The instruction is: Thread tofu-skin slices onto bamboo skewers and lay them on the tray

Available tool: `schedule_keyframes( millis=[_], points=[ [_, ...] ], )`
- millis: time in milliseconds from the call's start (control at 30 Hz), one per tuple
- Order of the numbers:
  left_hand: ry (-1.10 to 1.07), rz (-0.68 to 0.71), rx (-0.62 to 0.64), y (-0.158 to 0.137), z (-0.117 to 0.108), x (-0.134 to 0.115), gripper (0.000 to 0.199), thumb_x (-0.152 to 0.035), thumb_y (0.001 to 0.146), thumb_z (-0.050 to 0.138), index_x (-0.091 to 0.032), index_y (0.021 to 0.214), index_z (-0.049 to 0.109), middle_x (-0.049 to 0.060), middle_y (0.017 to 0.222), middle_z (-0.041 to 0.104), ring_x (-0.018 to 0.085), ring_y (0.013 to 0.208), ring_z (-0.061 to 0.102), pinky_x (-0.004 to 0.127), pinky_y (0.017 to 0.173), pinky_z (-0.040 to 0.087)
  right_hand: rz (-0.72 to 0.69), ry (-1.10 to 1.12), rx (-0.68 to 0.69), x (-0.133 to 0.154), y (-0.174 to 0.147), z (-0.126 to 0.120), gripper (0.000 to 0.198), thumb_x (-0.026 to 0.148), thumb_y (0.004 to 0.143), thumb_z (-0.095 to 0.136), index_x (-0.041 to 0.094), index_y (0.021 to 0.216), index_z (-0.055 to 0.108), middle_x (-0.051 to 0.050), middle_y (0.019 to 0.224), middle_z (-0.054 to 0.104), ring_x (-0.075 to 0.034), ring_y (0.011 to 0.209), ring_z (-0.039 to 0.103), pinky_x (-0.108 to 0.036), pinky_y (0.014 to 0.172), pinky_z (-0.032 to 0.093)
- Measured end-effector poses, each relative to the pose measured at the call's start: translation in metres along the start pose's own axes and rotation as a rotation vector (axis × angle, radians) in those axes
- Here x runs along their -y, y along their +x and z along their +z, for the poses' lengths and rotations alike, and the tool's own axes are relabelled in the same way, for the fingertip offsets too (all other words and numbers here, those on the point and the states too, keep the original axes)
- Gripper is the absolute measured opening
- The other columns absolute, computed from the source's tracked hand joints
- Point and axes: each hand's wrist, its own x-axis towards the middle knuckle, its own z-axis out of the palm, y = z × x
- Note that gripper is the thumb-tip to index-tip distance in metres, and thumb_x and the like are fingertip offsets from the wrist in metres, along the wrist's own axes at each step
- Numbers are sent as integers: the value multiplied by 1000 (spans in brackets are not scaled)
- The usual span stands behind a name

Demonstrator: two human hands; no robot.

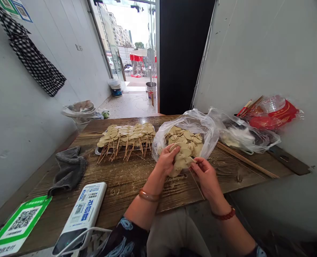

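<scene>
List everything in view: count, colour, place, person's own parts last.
table: one, brown, centre
open bag: one, clear, on table
loose slices: many, beige, inside it
tray: one, silvery, left of bag
laden skewers: many, beige, on tray
held skewer: one, beige, before bag
bare sticks: one bundle, brown, right of bag
second bag: one, clear, behind sticks
packaging: count unclear, red, far right
flat piece: one, dark, table's right end
towel: one, grey, table's left
device: one, white, near left
card: one, green and white, nearest left corner
checked cloth: one, black and white, left wall
buckets: two, one bluish, by doorway
left hand: one, bare, gripping held skewer
right hand: one, bare, pinching held skewer
</scene>
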Motion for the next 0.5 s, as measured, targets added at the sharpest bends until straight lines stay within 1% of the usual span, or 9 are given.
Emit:
schedule_keyframes(
  millis=[67,133,233,300,367,433,500],
  points=[
    [21,-13,4,-1,1,0,37,-32,57,81,-13,84,65,0,68,65,9,57,57,20,55,46,-77,-114,-20,2,1,-2,30,41,69,73,20,86,61,2,73,63,-13,65,59,-24,63,47],
    [33,-29,20,-2,3,0,37,-33,57,81,-12,83,65,0,67,64,9,56,56,20,53,45,-110,-176,-20,2,2,-5,31,43,70,72,18,87,62,0,74,64,-14,65,60,-26,63,48],
    [23,-47,25,-2,3,0,38,-34,56,81,-12,83,65,1,67,65,10,57,57,22,56,47,-50,-147,-12,0,2,-11,39,46,71,70,18,97,62,-3,81,67,-15,66,61,-26,60,48],
    [5,-47,4,-2,3,0,39,-34,55,82,-12,83,65,2,68,65,11,59,58,23,58,48,18,-122,-15,-3,0,-16,49,48,72,68,18,109,59,-5,83,69,-15,64,62,-24,54,46],
    [-12,-42,-19,-1,2,0,39,-33,54,82,-12,82,65,1,68,65,11,59,58,23,58,48,83,-97,-10,-6,-4,-22,52,51,75,64,18,114,57,-6,83,69,-14,61,61,-22,49,42],
    [-25,-30,-33,-1,2,-1,38,-33,54,82,-12,82,65,1,68,65,11,58,58,23,58,48,151,-98,42,-8,-9,-28,46,54,78,59,16,105,61,-7,82,69,-13,59,59,-21,47,40],
    [-38,-14,-36,-1,2,-1,38,-33,55,82,-13,82,64,1,67,65,11,59,58,22,57,48,200,-148,134,-7,-13,-31,44,56,81,55,15,91,65,-8,79,68,-12,58,58,-20,47,39]
  ],
)
